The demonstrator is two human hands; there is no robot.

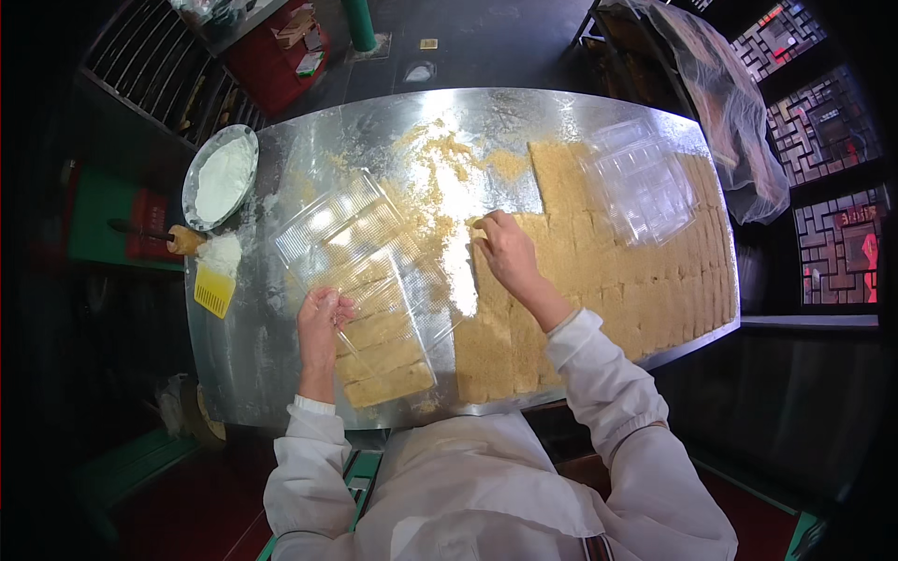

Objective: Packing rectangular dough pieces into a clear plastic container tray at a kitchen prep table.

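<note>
My left hand (324, 315) grips the left edge of a clear ribbed plastic clamshell box (337, 224), which lies slanted on the metal table. Several tan, crumb-coated cake strips (386, 354) show through the near part of the plastic; whether they lie inside or under it I cannot tell. My right hand (506, 252) is at the far left corner of a wide slab of crumb-coated cake (596, 301), cut into rows of strips. Its thumb and fingers are bent around that corner, and a yellowish bit shows at the fingertips. Whether they grip a strip is unclear.
Stacked clear plastic trays (642, 186) rest on the slab's far right. Loose crumbs (449, 158) cover the steel table (266, 365) middle. On the left are a bowl of white powder (224, 179), a wooden-handled tool (184, 240) and a yellow slotted scraper (215, 290).
</note>
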